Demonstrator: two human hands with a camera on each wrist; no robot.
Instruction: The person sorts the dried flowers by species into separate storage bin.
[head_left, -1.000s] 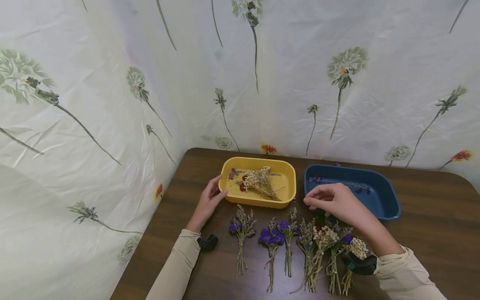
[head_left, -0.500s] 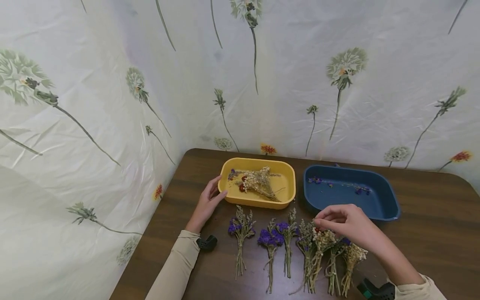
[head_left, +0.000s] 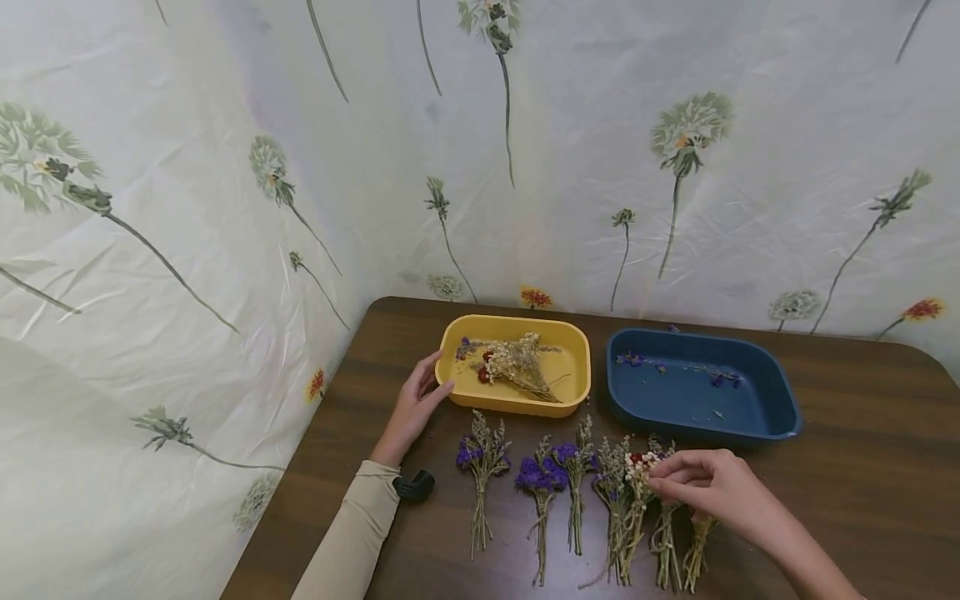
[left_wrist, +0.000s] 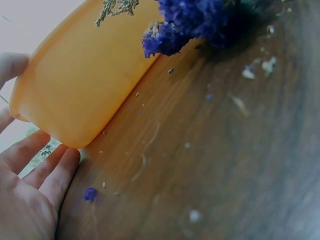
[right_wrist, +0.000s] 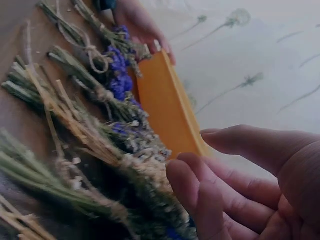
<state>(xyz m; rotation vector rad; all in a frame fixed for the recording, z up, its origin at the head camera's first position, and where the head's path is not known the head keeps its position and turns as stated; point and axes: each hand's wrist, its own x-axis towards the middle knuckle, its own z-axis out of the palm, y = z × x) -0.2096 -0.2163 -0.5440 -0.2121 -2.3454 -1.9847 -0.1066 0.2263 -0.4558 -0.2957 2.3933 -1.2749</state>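
My left hand [head_left: 414,406] rests against the left end of a yellow tray [head_left: 517,407], its thumb near the front corner. In the left wrist view the fairly straight fingers [left_wrist: 59,175] touch the tray's outer wall. Inside the tray lies a bunch of cream dried flowers [head_left: 517,363] with red heads. My right hand [head_left: 716,492] hovers over the right end of a row of tied dried-flower bunches, partly hiding a cream and red bunch [head_left: 636,500] and its neighbours. Its fingers are loosely bent, with a gap to the thumb and nothing seen between them.
A blue tray [head_left: 705,429] with a few purple flower bits stands at the back right. More bunches, such as a purple one [head_left: 542,479] and a grey-green one [head_left: 483,454], lie in front of the yellow tray on the brown table [head_left: 862,450]. A flowered curtain [head_left: 562,167] hangs behind.
My right hand has moved from the blue tray's front left corner down toward me, over the right-hand bunches. The left hand and both trays have stayed put.
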